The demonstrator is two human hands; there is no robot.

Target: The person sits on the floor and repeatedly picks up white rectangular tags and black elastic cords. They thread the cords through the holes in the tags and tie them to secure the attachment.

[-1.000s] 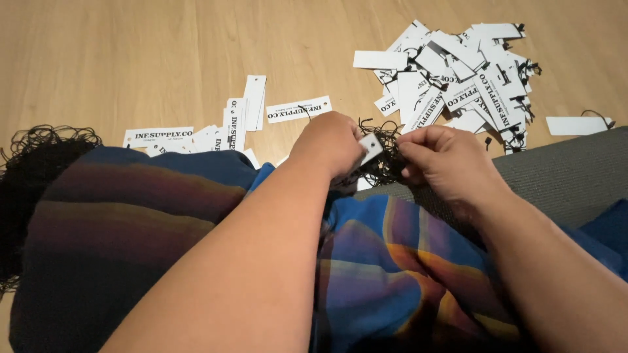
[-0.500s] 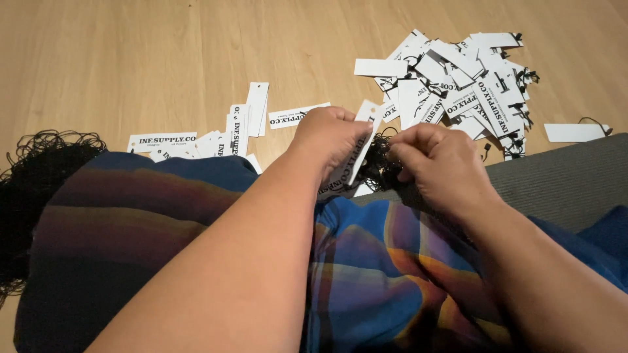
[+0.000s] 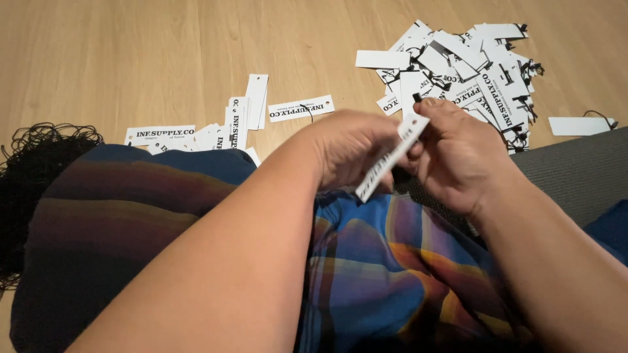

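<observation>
Wood floor, w/ loose pile of white tags upper right, few more tags centre-left, black string bundle at left edge. Both hands over plaid-clad lap: left hand & right hand pinch one white tag, tilted, between them. Fingertips mostly hidden behind tag; string at its hole hard to make out.

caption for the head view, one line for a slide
Both hands, left hand and right hand, hold a white paper tag over a plaid cloth, loose tags piled on the wooden floor.

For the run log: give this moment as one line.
left hand: holds white paper tag | right hand: pinches tag's top end | tag pile: on wooden floor | plaid cloth: on lap
</observation>
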